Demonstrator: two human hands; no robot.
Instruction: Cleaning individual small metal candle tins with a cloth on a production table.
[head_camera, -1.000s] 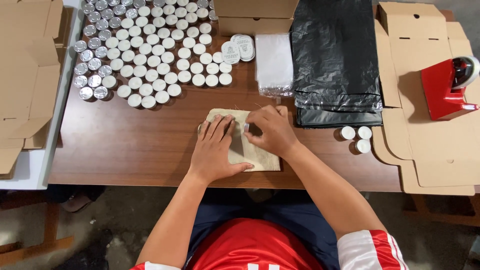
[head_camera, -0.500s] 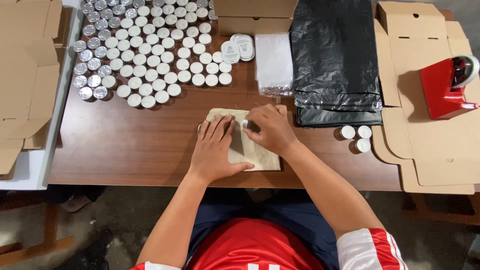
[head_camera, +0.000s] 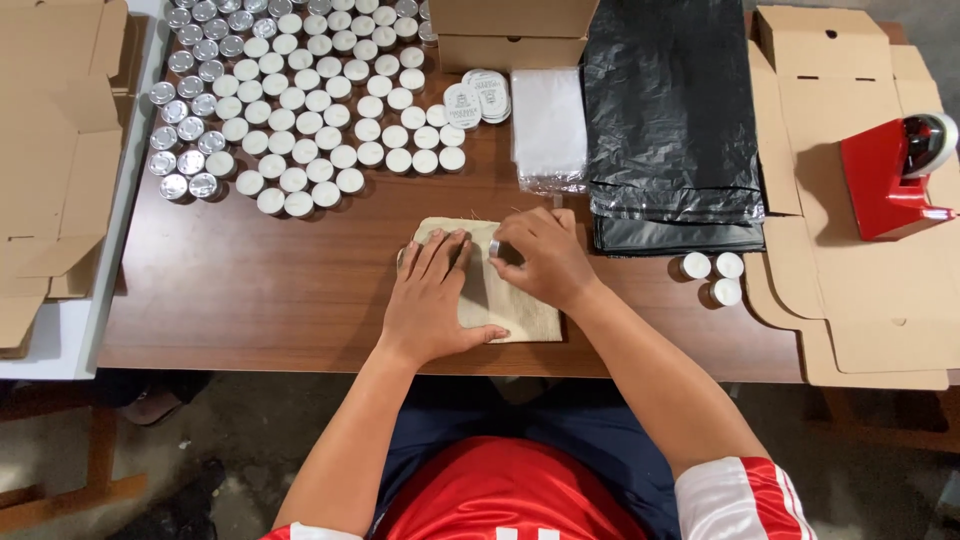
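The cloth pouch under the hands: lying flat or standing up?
Flat: the beige pouch lies on the table, pressed by the left hand and right hand.

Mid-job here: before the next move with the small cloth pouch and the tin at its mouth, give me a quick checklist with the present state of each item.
1. Cloth pouch lies flat on the table: ok.
2. Left hand pressed flat on the pouch, holding it down: ok.
3. Right hand at the pouch's upper edge with a small metal tin at its fingertips: ok.
4. Tin fully inside the pouch: cannot tell, the fingers hide the opening.
5. Three loose tins stand apart to the right of the pouch: ok.
6. Grid of tins at the upper left is apart from both hands: ok.
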